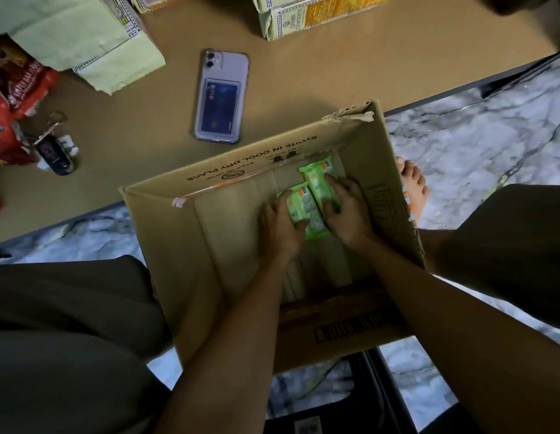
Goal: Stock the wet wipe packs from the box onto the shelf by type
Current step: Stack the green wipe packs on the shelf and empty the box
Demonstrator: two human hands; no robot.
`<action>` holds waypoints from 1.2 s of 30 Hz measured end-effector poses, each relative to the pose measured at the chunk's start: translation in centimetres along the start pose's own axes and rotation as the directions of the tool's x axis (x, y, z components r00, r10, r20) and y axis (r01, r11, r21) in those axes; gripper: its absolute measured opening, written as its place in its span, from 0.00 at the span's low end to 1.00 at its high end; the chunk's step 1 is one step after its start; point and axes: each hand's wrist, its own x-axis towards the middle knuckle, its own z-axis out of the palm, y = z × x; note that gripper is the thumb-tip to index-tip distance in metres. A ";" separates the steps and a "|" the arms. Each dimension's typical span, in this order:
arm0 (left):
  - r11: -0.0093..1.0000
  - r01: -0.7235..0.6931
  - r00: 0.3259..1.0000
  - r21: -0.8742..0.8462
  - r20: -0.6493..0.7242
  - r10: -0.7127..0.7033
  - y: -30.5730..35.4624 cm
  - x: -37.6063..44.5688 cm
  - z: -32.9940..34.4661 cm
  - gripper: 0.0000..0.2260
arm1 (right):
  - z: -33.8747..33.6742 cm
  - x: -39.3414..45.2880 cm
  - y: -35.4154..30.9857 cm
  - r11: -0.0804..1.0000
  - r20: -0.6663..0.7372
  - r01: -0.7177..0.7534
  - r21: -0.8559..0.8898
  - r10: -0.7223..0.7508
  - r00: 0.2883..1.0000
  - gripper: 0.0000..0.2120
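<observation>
Box (228, 245): on the floor between the person's knees, its far edge against the shelf board (303, 83).
Wet wipe packs (316, 195): two, side by side in the box's far right part.
Left hand (280, 227): on the left pack.
Right hand (347, 214): on the right pack.
Phone (220, 95): on the board, behind the box.
Car key (55, 151): left of the phone.
Cartons (303, 17): at the board's back.

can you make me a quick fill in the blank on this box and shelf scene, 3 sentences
1. Both hands reach into the cardboard ____.
2. The wet wipe packs under the left hand and right hand are ____ in colour.
3. The phone lies on the shelf with its ____ side up.

Missing words: box; green; back
</observation>
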 end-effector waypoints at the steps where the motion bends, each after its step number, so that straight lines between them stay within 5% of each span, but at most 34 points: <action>1: 1.000 -0.012 1.000 0.004 -0.006 0.012 -0.3 0.0 -0.1 0.33 | 0.1 -0.1 0.2 1.000 0.000 0.004 -0.008 -0.004 1.000 0.26; 11: 0.993 0.058 0.998 -0.104 0.024 -0.056 -1.0 -0.6 -0.6 0.36 | 0.8 -0.3 0.3 0.965 0.106 -0.052 -0.257 0.081 0.991 0.29; 17: 0.983 0.055 0.998 -0.178 0.040 -0.049 -0.5 -1.3 -1.1 0.35 | 1.1 -0.7 0.2 0.993 0.120 -0.108 -0.045 0.113 0.986 0.31; 21: 0.964 0.069 0.996 -0.256 0.071 -0.053 -1.1 -1.5 -1.6 0.36 | 0.5 -1.1 -0.4 0.993 0.132 -0.095 -0.076 0.104 0.986 0.32; 36: 0.866 0.082 0.991 -0.493 0.135 -0.016 0.0 -4.6 -6.8 0.30 | -2.8 -3.7 -3.6 0.962 0.119 -0.151 0.226 0.127 0.985 0.27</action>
